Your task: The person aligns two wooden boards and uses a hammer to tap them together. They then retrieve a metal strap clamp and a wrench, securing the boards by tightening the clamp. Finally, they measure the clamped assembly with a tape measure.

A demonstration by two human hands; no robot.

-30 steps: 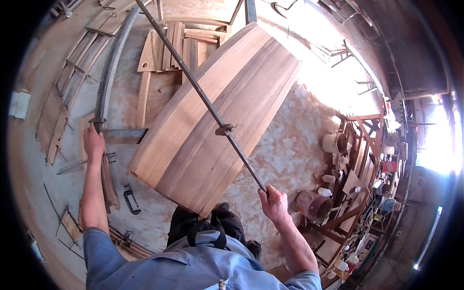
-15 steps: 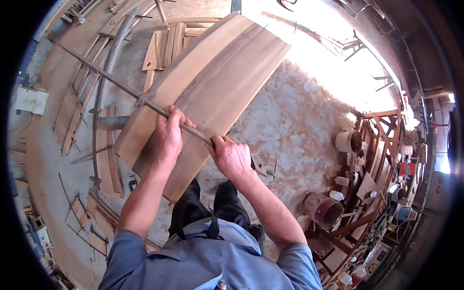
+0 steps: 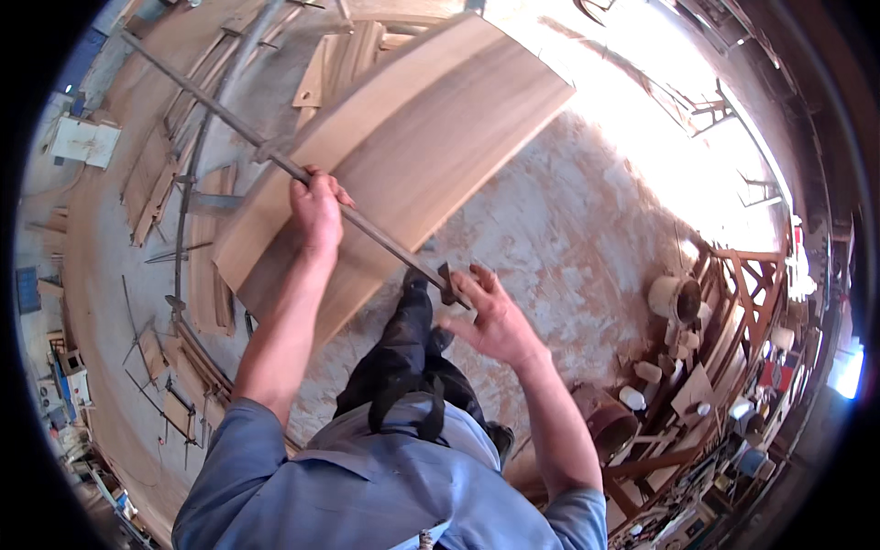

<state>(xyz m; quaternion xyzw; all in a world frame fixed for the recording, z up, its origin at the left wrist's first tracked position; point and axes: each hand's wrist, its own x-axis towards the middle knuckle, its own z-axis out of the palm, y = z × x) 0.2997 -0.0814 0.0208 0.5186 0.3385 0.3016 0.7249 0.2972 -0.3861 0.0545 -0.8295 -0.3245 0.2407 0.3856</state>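
Your left hand point(image 3: 317, 218) has its fingers wrapped round the long metal bar point(image 3: 390, 244), above the near part of the wooden panel point(image 3: 431, 119). Your right hand point(image 3: 495, 321) has its fingers spread apart, just off the panel's right edge, beside the end stop point(image 3: 448, 285) on the bar. Can't tell if a fingertip touches it.

Change: half a second ago your right hand was closed on the bar; now it's opened and sits out at the stop. So your left hand has the only sure hold, and the bar's right end is unclamped by you.

The bar slants across the panel and overhangs it both sides; sliding head point(image 3: 268, 149) is near the panel's left edge. Contact between bar and panel: can't tell.

Panel is striped, pale and darker boards. A steel crosspiece point(image 3: 218, 203) sticks out left of it. Loose boards point(image 3: 353, 64) lie left of its far end. Floor point(image 3: 513, 220) right of it is blotchy and dusty. Farther right of it: wooden rack point(image 3: 756, 258), pale bucket point(image 3: 674, 298), white jug point(image 3: 632, 397). Sunlight glares past its far right corner.
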